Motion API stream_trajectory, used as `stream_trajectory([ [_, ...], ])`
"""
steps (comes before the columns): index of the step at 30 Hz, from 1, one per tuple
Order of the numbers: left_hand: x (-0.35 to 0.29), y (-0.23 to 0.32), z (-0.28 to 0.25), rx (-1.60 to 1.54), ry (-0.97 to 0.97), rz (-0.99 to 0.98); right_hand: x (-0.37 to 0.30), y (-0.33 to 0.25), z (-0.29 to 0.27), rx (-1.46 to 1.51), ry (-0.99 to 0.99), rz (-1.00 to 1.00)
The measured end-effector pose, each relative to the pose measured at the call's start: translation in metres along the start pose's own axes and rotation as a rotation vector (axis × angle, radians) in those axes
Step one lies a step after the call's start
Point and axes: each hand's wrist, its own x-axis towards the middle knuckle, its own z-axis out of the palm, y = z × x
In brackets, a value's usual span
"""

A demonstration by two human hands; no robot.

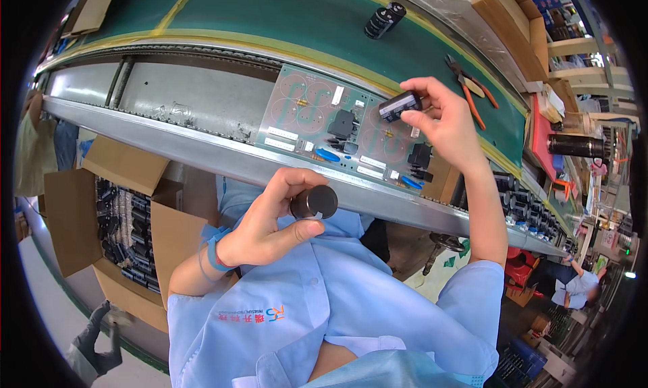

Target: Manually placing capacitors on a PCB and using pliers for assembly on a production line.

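Observation:
My left hand [273,219] grips a black cylindrical capacitor [316,202] between thumb and fingers, in front of my blue shirt. Its round end faces up toward me. In my right hand [439,118] a second black capacitor [398,106] lies tilted on its side, pinched at one end. It is over the right part of a circuit board [314,101]; whether it touches the board I cannot tell. The board rests across the metal rails and carries black blocks, white parts and blue discs [327,155]. Printed circles show on it, with no capacitors in them.
Another capacitor [385,19] stands on the green bench [270,17]. Orange-handled cutters [469,91] lie to its right. An open carton [71,212] full of capacitors is at my left. Along the rail [223,155] to the right sit several populated boards [530,209]. Other people work nearby.

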Motion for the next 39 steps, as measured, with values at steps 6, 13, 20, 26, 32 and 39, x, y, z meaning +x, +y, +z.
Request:
stream_trajectory([
  [6,-0.008,-0.001,-0.009,0.096,0.037,0.004,-0.011,-0.009,0.018,-0.378,0.165,-0.294],
  [13,-0.008,0.001,-0.016,0.088,0.033,0.007,-0.01,-0.014,0.023,-0.517,0.167,-0.396],
  [20,-0.011,0.0,-0.02,0.071,0.035,0.006,-0.011,-0.017,0.026,-0.618,0.168,-0.39],
  [26,-0.006,0.003,-0.017,0.004,0.027,-0.037,-0.002,-0.028,0.027,-0.808,0.043,-0.419],
  [32,0.003,0.005,-0.009,-0.013,0.019,0.025,-0.011,-0.016,0.032,-0.637,0.147,-0.36],
  [39,0.017,0.009,0.003,0.106,-0.015,0.097,-0.01,-0.013,0.033,-0.683,0.214,-0.384],
])
